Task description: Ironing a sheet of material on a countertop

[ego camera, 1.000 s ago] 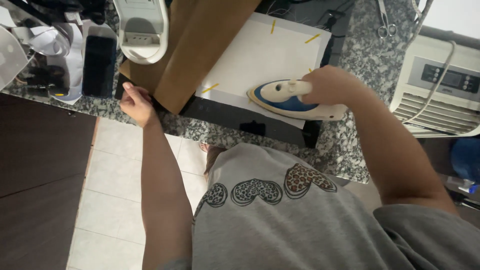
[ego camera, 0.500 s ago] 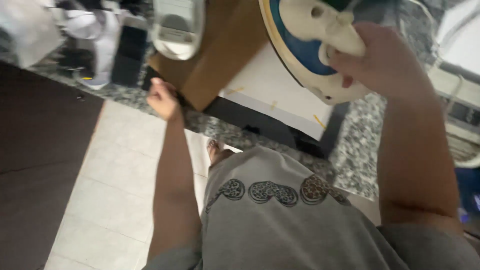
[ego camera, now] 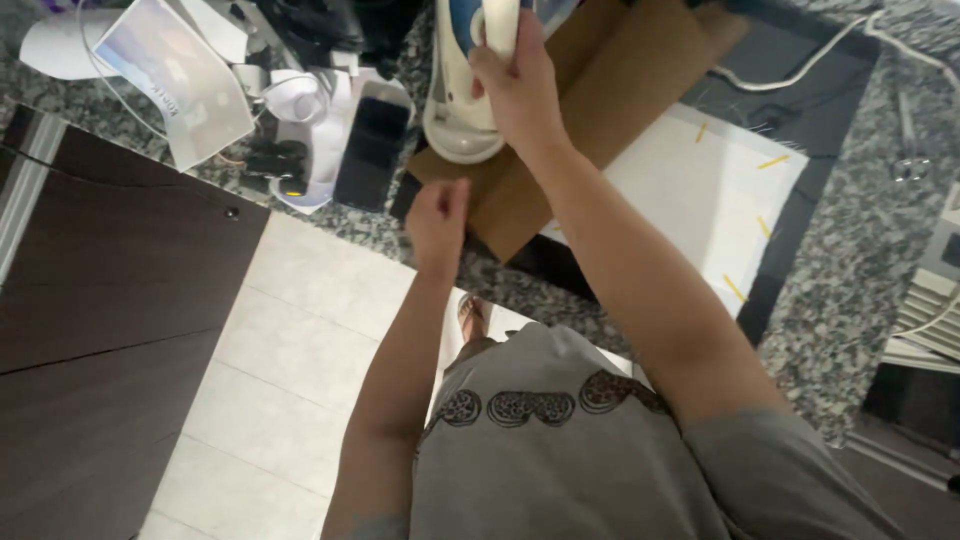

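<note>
Right hand [ego camera: 515, 85] is wrapped tight around the handle of the iron [ego camera: 462, 95], fingers closed over the white grip, and the iron sits with its rounded end on the brown cardboard [ego camera: 600, 110] just below the hold. Left hand [ego camera: 437, 222] is curled into a loose fist, empty as far as can be seen, hanging at the near edge of the cardboard just under the iron.

Just left of the grip lies a dark phone [ego camera: 365, 150], close beside the iron's base, with a small white gadget [ego camera: 300, 110] next to it. To the right of the grip, past the cardboard, a white sheet [ego camera: 700, 200] with short yellow tape strips lies on a black mat [ego camera: 810, 110]. A white cord [ego camera: 790, 70] trails across the mat's far corner. All of it rests on a speckled stone counter [ego camera: 850, 300].

To do this well, I'd judge the iron wants a firm, level hold and a flat seat on the cardboard, clear of the phone. The free hand should stay back from the hot base, and the cord should run slack.
</note>
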